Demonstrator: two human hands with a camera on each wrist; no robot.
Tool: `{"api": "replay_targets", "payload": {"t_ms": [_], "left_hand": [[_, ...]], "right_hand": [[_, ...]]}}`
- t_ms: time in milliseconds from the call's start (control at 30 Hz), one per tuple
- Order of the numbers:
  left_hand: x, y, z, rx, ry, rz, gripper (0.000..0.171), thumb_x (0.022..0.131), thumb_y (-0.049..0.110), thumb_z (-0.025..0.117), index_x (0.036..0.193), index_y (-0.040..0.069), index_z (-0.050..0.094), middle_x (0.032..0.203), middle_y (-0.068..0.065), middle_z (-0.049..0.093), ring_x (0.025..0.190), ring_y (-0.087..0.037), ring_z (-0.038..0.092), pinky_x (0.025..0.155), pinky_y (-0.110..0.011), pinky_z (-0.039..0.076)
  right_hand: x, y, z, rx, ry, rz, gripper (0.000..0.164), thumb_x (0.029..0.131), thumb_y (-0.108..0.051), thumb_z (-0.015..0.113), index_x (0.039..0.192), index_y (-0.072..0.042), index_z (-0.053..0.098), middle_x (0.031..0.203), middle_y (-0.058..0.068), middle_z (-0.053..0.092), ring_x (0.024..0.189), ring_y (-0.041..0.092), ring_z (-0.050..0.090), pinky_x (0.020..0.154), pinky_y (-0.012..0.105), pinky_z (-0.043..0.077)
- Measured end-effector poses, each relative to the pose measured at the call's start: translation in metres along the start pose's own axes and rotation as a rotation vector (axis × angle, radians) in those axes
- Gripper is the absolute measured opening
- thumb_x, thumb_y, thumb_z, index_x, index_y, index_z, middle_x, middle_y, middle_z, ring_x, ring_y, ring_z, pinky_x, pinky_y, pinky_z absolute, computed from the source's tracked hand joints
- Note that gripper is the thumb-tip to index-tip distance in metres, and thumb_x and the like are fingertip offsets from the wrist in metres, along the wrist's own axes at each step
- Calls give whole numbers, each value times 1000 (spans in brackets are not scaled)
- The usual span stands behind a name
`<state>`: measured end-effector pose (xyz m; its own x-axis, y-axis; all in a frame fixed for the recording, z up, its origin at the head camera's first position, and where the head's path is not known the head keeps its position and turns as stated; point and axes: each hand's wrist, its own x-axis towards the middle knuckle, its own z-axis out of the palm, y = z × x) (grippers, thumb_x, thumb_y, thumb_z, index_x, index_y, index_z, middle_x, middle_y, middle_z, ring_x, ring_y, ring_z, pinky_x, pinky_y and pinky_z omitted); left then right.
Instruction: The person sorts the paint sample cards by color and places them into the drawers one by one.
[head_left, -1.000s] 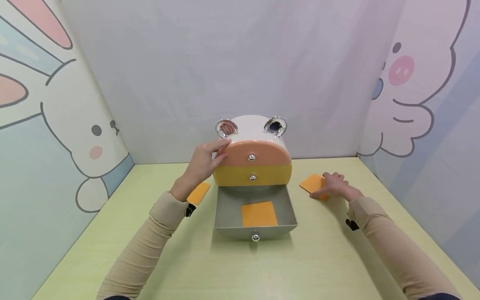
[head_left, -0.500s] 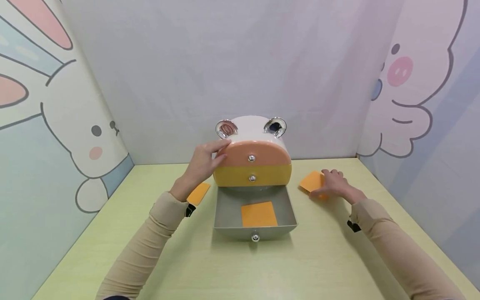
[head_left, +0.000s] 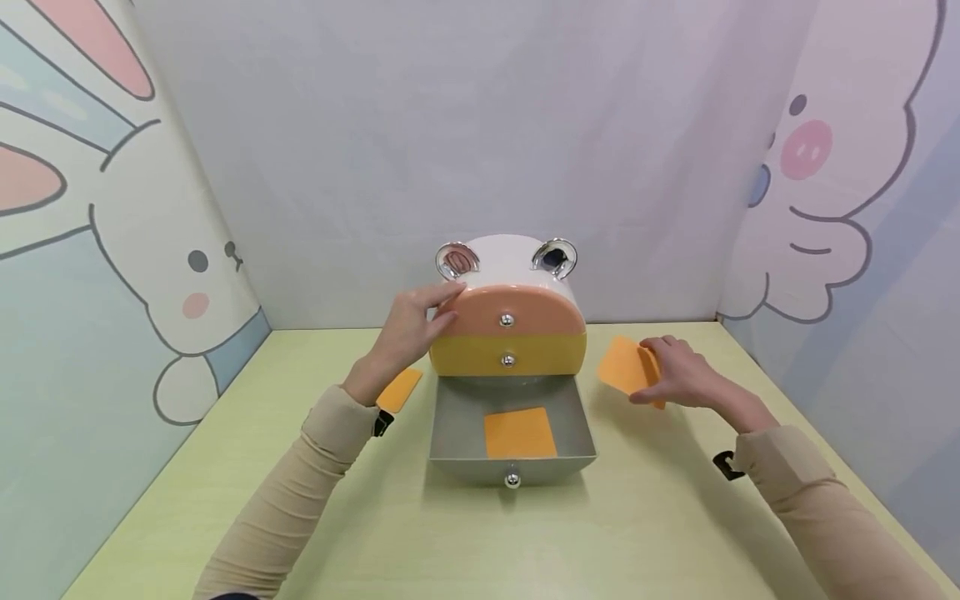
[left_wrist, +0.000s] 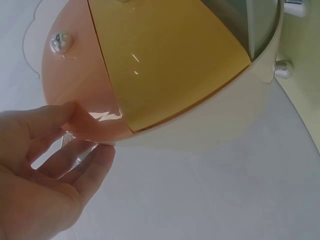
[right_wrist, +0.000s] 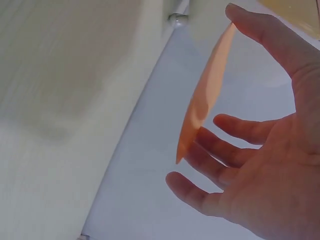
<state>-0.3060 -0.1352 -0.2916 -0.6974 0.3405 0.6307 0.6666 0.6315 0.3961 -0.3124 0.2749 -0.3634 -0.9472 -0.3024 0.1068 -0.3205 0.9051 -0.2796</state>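
A small frog-shaped drawer cabinet (head_left: 525, 350) stands mid-table, with an orange top drawer, a yellow middle drawer and a grey bottom drawer (head_left: 453, 417) pulled out. My left hand (head_left: 407, 329) pinches the cabinet's upper left edge, the thumb on the orange front and the fingers behind it (left_wrist: 45, 172). In my right hand (head_left: 686, 377) a thin orange square card (head_left: 624, 365) is held off the table, between thumb and fingers, as the right wrist view shows with the card (right_wrist: 205, 97) edge-on. Another orange square card (head_left: 520, 433) lies inside the grey drawer.
A further orange card (head_left: 400, 389) lies on the table (head_left: 510, 550) left of the cabinet, partly hidden by my left wrist. Silver knobs (head_left: 512, 479) stick out from the drawer fronts. Walls with cartoon animals enclose the table at the back and both sides.
My right hand has picked the orange card up off the table and tilted it, moving slightly right and toward me. The left hand stays on the cabinet.
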Motion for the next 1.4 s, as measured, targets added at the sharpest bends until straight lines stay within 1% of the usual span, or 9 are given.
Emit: {"api": "replay_targets", "payload": {"t_ms": [167, 333, 467, 567, 633, 800, 1067, 1267, 1400], "left_hand": [[0, 0, 0, -2, -1, -1, 39, 86, 5, 70, 125, 4, 65, 122, -15, 67, 107, -30, 67, 93, -43, 53], [0, 1, 0, 2, -4, -3, 39, 86, 6, 70, 125, 4, 64, 123, -15, 67, 109, -30, 66, 95, -44, 53], [0, 1, -1, 5, -5, 3, 39, 86, 6, 70, 125, 3, 65, 122, -15, 67, 106, -30, 67, 93, -44, 53], [-1, 2, -1, 5, -7, 4, 39, 86, 6, 70, 125, 3, 65, 122, -15, 68, 103, -30, 67, 92, -44, 54], [-1, 2, -1, 2, -8, -1, 39, 86, 6, 70, 125, 3, 65, 121, -15, 68, 102, -30, 67, 91, -44, 54], [-1, 1, -1, 3, -11, -5, 39, 86, 6, 70, 125, 3, 64, 122, -15, 68, 105, -30, 67, 92, -44, 54], [0, 0, 0, 12, -7, -2, 39, 86, 7, 70, 125, 4, 65, 122, -15, 67, 106, -30, 67, 92, -44, 53], [1, -1, 1, 15, -5, 5, 39, 87, 7, 70, 125, 4, 65, 121, -15, 68, 103, -31, 67, 90, -44, 54], [1, -1, 1, 18, -7, 3, 38, 87, 7, 69, 125, 4, 65, 121, -15, 68, 103, -31, 68, 90, -44, 54]], "right_hand": [[-16, -14, -13, 26, 2, -52, 87, 65, -45, 85, 129, 3, 50, 121, 21, 54, 99, 31, 49, 74, 42, 45], [-28, -26, -23, 65, 9, -138, 81, 63, -42, 87, 124, 0, 53, 116, 17, 57, 94, 26, 50, 70, 32, 43], [-36, -38, -27, 97, 8, -206, 79, 63, -39, 88, 123, -1, 54, 118, 14, 58, 100, 26, 52, 78, 38, 48], [-39, -49, -29, 114, 5, -250, 79, 63, -37, 88, 125, -1, 54, 121, 12, 58, 107, 26, 52, 89, 45, 48], [-40, -58, -29, 127, -1, -274, 79, 63, -35, 89, 126, -2, 53, 123, 10, 57, 110, 26, 51, 92, 47, 47], [-36, -79, -26, 147, -23, -320, 81, 62, -31, 89, 128, -4, 52, 126, 8, 56, 112, 24, 51, 93, 47, 48], [-23, -109, -16, 188, -90, -366, 82, 64, -35, 88, 131, -8, 50, 129, 5, 55, 115, 23, 50, 97, 47, 47], [-11, -129, -1, 196, -119, -455, 82, 66, -39, 86, 132, -7, 50, 131, 5, 55, 114, 22, 50, 100, 44, 45], [-4, -141, 11, 199, -143, -474, 82, 68, -42, 85, 133, -8, 49, 132, 4, 53, 117, 20, 49, 102, 42, 44]]}}
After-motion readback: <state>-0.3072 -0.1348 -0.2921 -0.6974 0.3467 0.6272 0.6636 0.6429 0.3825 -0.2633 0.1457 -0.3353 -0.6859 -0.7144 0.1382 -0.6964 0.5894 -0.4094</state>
